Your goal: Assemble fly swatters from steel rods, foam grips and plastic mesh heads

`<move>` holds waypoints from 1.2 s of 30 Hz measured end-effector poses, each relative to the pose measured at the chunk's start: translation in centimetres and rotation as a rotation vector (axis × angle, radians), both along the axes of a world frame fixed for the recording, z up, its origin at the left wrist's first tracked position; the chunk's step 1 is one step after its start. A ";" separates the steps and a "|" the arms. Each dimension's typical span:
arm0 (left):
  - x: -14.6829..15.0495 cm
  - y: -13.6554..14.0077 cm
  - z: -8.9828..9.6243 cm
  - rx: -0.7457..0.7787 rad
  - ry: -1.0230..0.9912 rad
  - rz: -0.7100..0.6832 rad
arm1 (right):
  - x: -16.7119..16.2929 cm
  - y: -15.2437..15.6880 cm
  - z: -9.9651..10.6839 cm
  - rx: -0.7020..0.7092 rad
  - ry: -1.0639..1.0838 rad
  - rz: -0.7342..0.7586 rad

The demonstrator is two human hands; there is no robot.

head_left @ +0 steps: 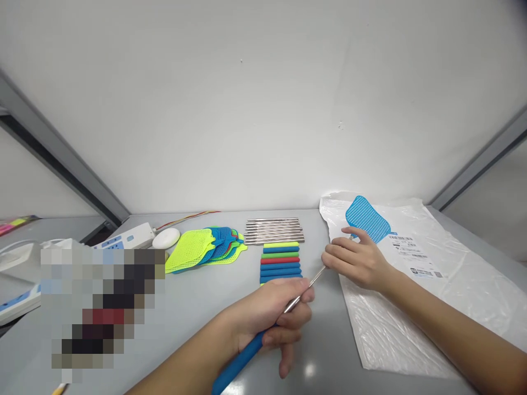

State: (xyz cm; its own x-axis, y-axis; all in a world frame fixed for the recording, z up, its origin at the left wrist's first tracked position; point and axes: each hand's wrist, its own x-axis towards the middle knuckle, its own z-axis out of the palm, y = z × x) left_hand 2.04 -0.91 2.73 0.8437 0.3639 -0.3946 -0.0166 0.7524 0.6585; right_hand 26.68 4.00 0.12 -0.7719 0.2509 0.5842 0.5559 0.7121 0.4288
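A fly swatter with a blue mesh head (pixel 368 219), a thin metal rod and a blue grip (pixel 239 362) stretches between my two hands. My left hand (pixel 272 312) is closed around the metal rod just above the blue grip, which slants down toward me. Farther up, my right hand (pixel 358 260) has its fingers closed about the rod near the mesh head, and the fingers hide part of the joint. The head is over a white plastic bag (pixel 411 307). Several coloured grips (pixel 280 260) lie in a row beyond my left hand.
Metal rods (pixel 274 230) lie side by side near the wall. Yellow and blue swatter heads (pixel 191 249) are piled left of them. A round white object (pixel 166 237) and a power strip (pixel 127 237) stand farther left, beside a pixelated patch.
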 end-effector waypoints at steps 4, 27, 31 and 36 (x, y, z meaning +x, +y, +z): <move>-0.4 0.1 0.0 0.028 -0.024 -0.010 | -1.1 -0.9 -0.1 -0.067 0.085 0.056; -0.5 -0.3 0.4 0.018 0.018 -0.034 | -1.0 -0.8 -0.8 -0.176 0.090 0.154; -0.1 -0.4 0.0 0.017 0.036 -0.073 | -2.4 -2.0 -0.8 -0.106 -0.005 0.203; 0.1 -0.4 0.1 0.022 0.056 -0.094 | -0.7 -1.0 -0.8 -0.045 -0.048 0.235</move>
State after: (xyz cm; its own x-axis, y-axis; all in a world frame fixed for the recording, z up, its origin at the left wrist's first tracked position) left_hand 2.18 -1.31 2.88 0.8514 0.2930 -0.4350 0.0911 0.7341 0.6729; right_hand 25.99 3.04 -0.72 -0.8385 0.0858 0.5380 0.3526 0.8382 0.4159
